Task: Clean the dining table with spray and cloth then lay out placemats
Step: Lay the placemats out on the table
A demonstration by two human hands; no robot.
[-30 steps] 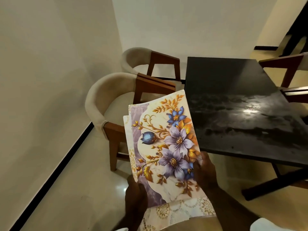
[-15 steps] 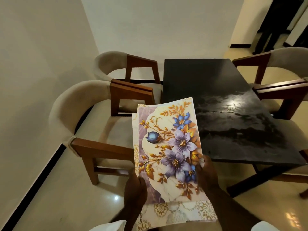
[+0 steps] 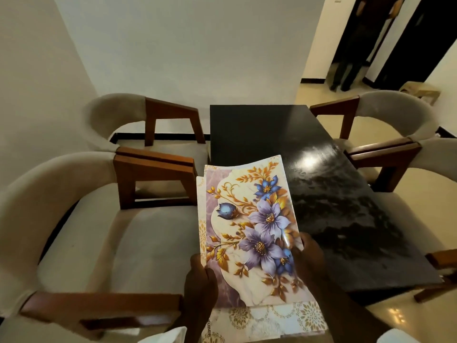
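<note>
Firstly, at the far left, two padded chairs (image 3: 118,233) with wooden arms stand side by side along the left edge of the worktop. Beside them, low in the middle of the view, the left hand (image 3: 200,280) grips the bottom left edge of a stack of placemats (image 3: 247,219), with the thumb on top and the other fingers hidden underneath.

The placemats are held in the air, not yet laid down, over the near left corner of the worktop. The top one shows purple and blue flowers with gold leaves, and patterned edges of others peep out below it. Its long axis runs from 6 o'clock to 12 o'clock, leaning slightly toward 1 o'clock, and the far end curls upward.

The right hand (image 3: 309,258) pinches the right edge, thumb on the flowered face. Whether it holds only the top mat cannot be told.

Further right, the dark worktop (image 3: 346,219) spreads from 12 o'clock round to 4 o'clock of the hands, marked with glossy, damp-looking streaks. The right hand is the nearer to that surface, so laying a mat probably means carrying it toward 2 o'clock. Two more chairs (image 3: 395,115) sit along the right edge.
</note>
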